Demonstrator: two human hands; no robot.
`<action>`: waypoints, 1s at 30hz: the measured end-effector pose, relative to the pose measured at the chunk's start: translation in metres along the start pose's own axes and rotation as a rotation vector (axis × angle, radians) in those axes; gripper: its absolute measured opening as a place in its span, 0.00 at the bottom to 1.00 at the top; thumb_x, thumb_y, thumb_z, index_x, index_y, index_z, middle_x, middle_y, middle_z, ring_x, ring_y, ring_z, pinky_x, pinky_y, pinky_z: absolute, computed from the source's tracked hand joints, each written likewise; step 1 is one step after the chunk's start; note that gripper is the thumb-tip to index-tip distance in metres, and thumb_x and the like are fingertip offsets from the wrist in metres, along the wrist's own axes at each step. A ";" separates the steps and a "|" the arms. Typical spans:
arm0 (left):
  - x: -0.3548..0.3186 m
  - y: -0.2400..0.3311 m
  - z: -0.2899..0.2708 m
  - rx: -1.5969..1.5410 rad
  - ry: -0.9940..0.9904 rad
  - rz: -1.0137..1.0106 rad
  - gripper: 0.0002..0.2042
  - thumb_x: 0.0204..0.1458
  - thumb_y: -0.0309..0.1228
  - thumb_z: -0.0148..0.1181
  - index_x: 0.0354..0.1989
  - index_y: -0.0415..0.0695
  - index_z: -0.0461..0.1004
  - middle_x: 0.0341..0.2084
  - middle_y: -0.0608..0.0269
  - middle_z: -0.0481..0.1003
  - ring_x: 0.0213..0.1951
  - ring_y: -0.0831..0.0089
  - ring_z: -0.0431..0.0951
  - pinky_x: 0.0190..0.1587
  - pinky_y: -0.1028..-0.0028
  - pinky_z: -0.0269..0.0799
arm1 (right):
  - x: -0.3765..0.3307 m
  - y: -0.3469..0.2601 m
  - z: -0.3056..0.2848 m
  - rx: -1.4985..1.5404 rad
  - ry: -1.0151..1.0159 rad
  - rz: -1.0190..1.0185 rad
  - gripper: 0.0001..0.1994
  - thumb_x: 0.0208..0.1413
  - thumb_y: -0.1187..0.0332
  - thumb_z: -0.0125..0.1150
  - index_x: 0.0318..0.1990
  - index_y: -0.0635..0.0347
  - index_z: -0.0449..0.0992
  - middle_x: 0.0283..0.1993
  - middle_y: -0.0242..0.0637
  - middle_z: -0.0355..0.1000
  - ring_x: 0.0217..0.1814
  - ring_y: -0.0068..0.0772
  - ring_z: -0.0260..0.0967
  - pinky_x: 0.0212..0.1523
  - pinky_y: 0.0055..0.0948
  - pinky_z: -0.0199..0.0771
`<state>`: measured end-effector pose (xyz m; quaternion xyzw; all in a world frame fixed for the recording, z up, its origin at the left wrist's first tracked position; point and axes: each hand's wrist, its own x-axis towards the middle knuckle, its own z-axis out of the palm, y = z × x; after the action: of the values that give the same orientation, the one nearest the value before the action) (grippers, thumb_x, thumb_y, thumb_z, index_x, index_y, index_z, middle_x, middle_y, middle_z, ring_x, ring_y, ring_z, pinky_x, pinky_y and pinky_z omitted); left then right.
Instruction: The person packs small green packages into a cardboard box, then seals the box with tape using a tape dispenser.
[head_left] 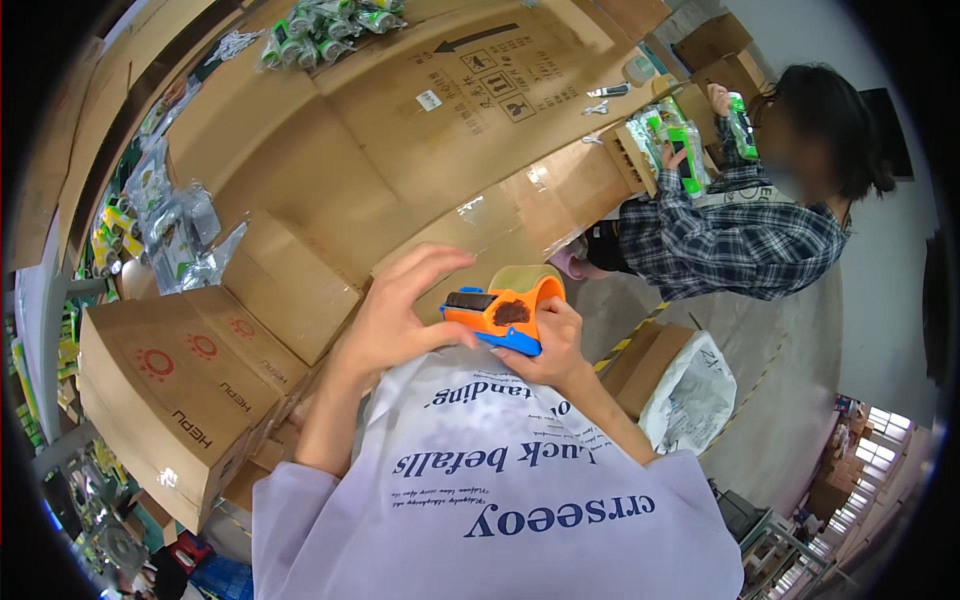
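Observation:
An orange and blue tape dispenser [503, 310] with a roll of tape on it is held in front of my chest. My right hand [557, 348] wraps round its right side, thumb along the blue lower edge. At its left, my left hand [400, 312] has its fingers curved and spread apart, with the thumb pointing toward the blue edge. Whether that thumb touches the dispenser I cannot tell. Beyond both hands lies a large cardboard-covered table [370, 140].
Bagged green and white items [325, 30] lie at the far edge. A printed carton [180, 390] stands at the left, near clear plastic packages [185, 230]. At the right, a co-worker [740, 230] holds green-boxed packages. A carton with a white bag [690, 390] sits on the floor.

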<state>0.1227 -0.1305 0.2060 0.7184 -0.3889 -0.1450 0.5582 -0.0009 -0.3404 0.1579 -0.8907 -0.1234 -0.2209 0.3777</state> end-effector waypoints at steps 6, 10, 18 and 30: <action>-0.034 -0.004 -0.010 0.129 0.128 0.002 0.24 0.35 0.33 0.75 0.43 0.39 0.76 0.39 0.54 0.76 0.43 0.56 0.75 0.46 0.65 0.71 | 0.005 -0.006 0.021 -0.068 -0.114 -0.053 0.13 0.35 0.58 0.75 0.25 0.52 0.80 0.17 0.32 0.69 0.17 0.37 0.63 0.27 0.31 0.61; -0.048 -0.016 -0.003 0.064 0.102 -0.102 0.19 0.39 0.31 0.73 0.39 0.38 0.77 0.35 0.55 0.77 0.41 0.58 0.76 0.44 0.65 0.72 | -0.001 -0.007 0.030 -0.057 -0.171 -0.024 0.13 0.38 0.57 0.74 0.25 0.54 0.80 0.17 0.33 0.69 0.17 0.38 0.64 0.27 0.33 0.64; -0.038 -0.144 -0.009 -0.655 -0.168 -0.773 0.08 0.53 0.33 0.62 0.34 0.41 0.78 0.28 0.69 0.76 0.31 0.81 0.72 0.36 0.79 0.69 | -0.021 0.011 0.068 0.470 -0.578 0.866 0.18 0.53 0.56 0.65 0.34 0.66 0.77 0.26 0.40 0.75 0.24 0.31 0.71 0.31 0.30 0.71; 0.014 -0.189 -0.036 -0.135 -0.008 -0.960 0.08 0.56 0.31 0.57 0.27 0.42 0.75 0.18 0.71 0.68 0.23 0.79 0.64 0.27 0.77 0.61 | -0.004 0.007 0.099 0.905 -0.375 1.252 0.17 0.59 0.57 0.59 0.38 0.66 0.73 0.25 0.34 0.70 0.22 0.25 0.70 0.22 0.27 0.73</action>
<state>0.2301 -0.1015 0.0478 0.7782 -0.0052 -0.4139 0.4722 0.0281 -0.2733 0.0905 -0.5767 0.2609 0.2579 0.7299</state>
